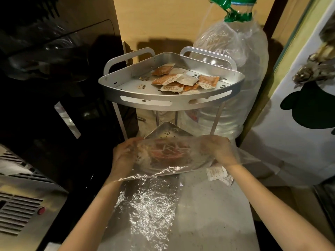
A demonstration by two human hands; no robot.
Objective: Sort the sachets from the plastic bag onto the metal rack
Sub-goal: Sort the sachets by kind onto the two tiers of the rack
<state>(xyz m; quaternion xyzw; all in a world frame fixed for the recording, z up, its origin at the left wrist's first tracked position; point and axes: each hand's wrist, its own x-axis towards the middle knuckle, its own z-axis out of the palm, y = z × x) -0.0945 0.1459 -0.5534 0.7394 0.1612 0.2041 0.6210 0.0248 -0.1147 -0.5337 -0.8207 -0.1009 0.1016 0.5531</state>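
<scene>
A two-tier metal corner rack (170,103) stands on the counter. Several orange and white sachets (183,79) lie in a loose pile on its top shelf. In front of the lower shelf (168,130) I hold a clear plastic bag (163,154) stretched between both hands, with more orange sachets showing blurred inside it. My left hand (125,153) grips the bag's left side and my right hand (219,151) grips its right side. Both hands are partly veiled by the plastic. The bag's loose end trails down over the counter (148,205).
A large clear water bottle (235,51) with a green cap stands right behind the rack. A white sachet (217,173) lies on the counter under my right wrist. A dark appliance (45,87) fills the left; a vented metal box (21,205) sits lower left.
</scene>
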